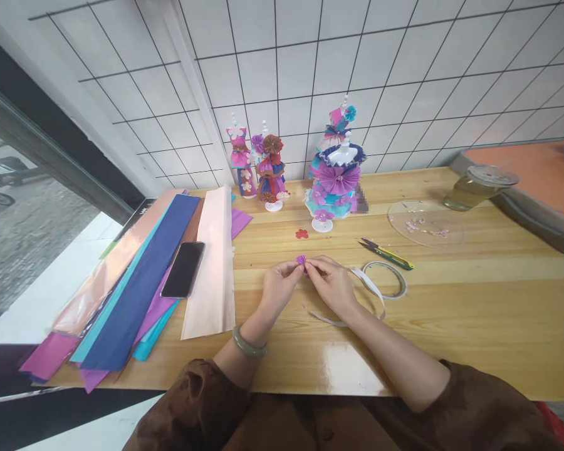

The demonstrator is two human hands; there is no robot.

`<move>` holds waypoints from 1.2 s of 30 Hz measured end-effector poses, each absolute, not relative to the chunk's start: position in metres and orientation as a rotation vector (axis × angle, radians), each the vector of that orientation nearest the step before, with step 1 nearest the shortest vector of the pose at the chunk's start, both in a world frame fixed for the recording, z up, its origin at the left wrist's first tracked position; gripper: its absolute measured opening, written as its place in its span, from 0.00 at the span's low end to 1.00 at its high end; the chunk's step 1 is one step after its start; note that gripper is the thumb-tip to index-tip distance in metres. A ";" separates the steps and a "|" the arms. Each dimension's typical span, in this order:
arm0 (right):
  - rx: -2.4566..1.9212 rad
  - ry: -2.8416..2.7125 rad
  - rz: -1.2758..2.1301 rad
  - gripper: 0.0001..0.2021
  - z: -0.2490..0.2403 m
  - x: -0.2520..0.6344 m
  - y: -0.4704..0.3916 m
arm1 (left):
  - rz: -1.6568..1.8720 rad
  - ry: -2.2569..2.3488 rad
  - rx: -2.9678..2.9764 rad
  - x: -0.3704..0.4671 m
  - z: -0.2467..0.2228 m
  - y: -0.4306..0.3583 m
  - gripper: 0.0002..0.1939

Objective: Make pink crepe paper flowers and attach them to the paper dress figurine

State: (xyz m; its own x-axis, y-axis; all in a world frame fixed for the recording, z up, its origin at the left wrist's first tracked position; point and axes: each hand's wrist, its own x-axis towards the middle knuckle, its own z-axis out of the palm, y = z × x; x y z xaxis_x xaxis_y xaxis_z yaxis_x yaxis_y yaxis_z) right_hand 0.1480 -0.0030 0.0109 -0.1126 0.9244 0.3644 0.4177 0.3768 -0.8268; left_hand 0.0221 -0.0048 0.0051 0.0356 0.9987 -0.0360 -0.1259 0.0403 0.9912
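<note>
Purple paper piece (301,259), red flower (301,234), navy sheet (143,282), black phone (183,270), white wall (295,64) with black grid

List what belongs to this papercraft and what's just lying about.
Likely belongs:
- purple pleated paper
- coloured paper sheets
- white tape
- snips
- red paper flower
- dish of small pieces
- decorated figurines

Apparently just lying about:
- black phone
- lidded cup
</note>
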 end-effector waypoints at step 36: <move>-1.218 -1.665 0.634 0.09 0.008 0.149 0.000 | 1.113 1.114 1.588 0.023 -0.001 -0.009 0.23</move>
